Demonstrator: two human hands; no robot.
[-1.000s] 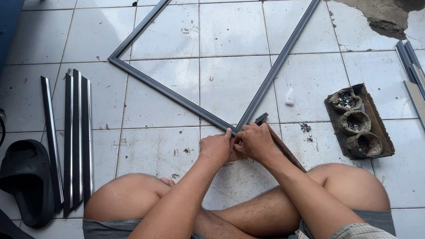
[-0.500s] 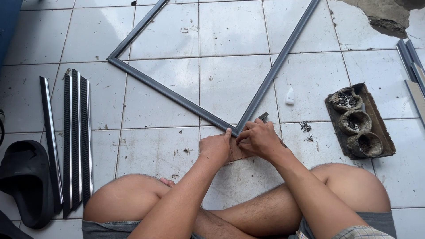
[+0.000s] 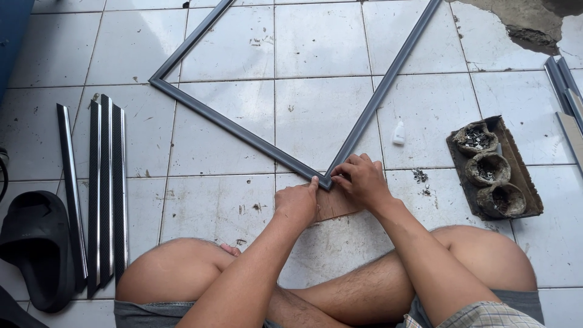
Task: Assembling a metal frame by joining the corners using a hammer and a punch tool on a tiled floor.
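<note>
Both my hands pinch the grey frame (image 3: pixel 255 136) corner: left hand (image 3: pixel 296 203), right hand (image 3: pixel 362 180); I'd keep mitres flush, pressure even.

Both forearms are extended forward from the bottom edge of the view, converging toward one spot ahead of the crossed legs. The left hand (image 3: pixel 296 203) is held palm down, knuckles up, with the fingers curled under and one fingertip pointed forward and pressed down. The right hand (image 3: pixel 362 179) is set just beside it, slightly further forward, with the fingers bent and bunched, the thumb side turned toward the left hand. The two hands are nearly touching at the fingertips. The wrists are kept roughly straight. The legs are folded, bare knees spread out to either side, and toes are seen behind the left forearm.
</note>
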